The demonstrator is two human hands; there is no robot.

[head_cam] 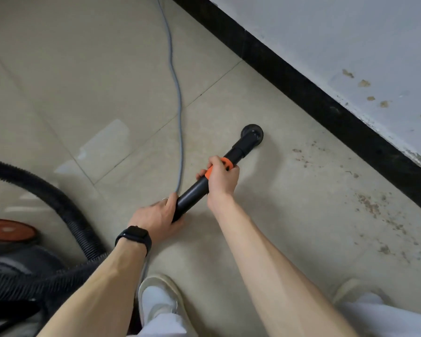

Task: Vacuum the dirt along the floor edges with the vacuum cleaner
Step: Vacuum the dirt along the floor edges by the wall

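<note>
Left hand, right hand grip wand; nozzle clear of baseboard.

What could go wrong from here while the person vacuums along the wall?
The gray cable runs on the floor past the left hand on the wand toward the left shoe; a foot could catch it.
The round nozzle sits apart from the dirt by the black baseboard, so that dirt may be missed.
The black hose loops near that shoe and may snag.
</note>
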